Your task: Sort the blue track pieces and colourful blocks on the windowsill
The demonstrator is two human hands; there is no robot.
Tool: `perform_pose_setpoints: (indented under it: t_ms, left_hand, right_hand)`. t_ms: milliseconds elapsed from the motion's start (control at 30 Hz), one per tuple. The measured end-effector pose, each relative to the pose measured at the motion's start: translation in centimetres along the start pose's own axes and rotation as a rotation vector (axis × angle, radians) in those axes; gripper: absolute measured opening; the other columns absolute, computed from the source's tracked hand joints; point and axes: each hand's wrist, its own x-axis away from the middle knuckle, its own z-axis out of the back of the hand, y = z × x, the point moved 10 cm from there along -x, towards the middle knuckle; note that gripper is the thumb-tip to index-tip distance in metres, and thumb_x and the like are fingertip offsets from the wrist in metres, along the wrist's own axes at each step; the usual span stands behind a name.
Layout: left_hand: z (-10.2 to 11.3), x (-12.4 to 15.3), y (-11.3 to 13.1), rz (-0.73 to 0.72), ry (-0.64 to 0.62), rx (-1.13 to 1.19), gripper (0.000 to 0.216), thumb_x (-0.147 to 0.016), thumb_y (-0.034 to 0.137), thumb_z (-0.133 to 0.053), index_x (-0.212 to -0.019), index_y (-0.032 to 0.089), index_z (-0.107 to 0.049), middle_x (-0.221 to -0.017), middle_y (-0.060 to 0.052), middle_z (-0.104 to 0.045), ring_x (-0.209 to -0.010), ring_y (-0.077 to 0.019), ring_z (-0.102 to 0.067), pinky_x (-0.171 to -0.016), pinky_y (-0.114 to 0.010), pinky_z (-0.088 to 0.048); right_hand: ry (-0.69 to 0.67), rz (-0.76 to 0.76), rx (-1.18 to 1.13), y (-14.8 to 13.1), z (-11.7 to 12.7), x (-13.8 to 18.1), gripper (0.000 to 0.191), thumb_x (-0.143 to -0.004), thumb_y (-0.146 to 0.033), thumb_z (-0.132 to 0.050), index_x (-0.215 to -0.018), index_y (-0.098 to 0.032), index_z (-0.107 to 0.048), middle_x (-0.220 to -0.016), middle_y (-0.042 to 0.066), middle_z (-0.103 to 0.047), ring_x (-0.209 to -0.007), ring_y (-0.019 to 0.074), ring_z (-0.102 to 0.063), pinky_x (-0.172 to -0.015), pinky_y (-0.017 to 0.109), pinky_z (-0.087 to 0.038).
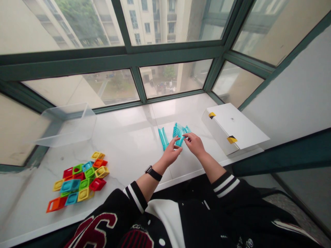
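the white marble surface [129,144] runs under the window. at its 9 o'clock edge stands a clear plastic bin [67,124], at 3 o'clock a white box [234,129], and at 7 o'clock a cluster of colourful square frames [79,181]. near the centre, the left hand [171,154] and right hand [195,143] both pinch a curved teal track piece [179,132], fingers narrow around it. a straight teal track piece [163,138] lies just beside it, at its 9 o'clock.

Fingers of the left hand [172,152] and right hand [194,143] cover the lower part of the curved teal piece [179,131]. Tabletop [129,144] front-left corner runs blurred past the picture's edge.
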Motion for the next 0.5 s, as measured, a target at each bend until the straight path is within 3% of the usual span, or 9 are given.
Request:
perform_pose_setpoints:
  t_ms: [300,500]
  left_hand:
    - [0.10,0.06,-0.23,-0.017,0.008,-0.019,0.058,-0.090,0.029,-0.072,-0.145,0.031,-0.056,-0.172,-0.012,-0.032,-0.100,-0.0192,-0.070,-0.078,-0.036,-0.064]
    - [0.06,0.02,-0.66,-0.014,0.012,-0.029,0.059,-0.090,0.025,-0.071,-0.146,0.030,-0.054,-0.173,-0.013,-0.027,-0.107,-0.0203,-0.070,-0.077,-0.033,-0.063]
  right_hand:
    - [-0.008,0.006,0.007,-0.14,0.00,0.04,0.023,-0.093,-0.021,-0.059,-0.110,-0.023,-0.075,-0.106,0.008,-0.075,-0.077,0.0194,-0.066,-0.079,0.034,-0.055]
    - [-0.010,0.013,0.008,-0.28,0.09,-0.07,0.023,-0.092,-0.020,-0.060,-0.109,-0.023,-0.075,-0.106,0.007,-0.076,-0.076,0.0188,-0.066,-0.080,0.033,-0.054]
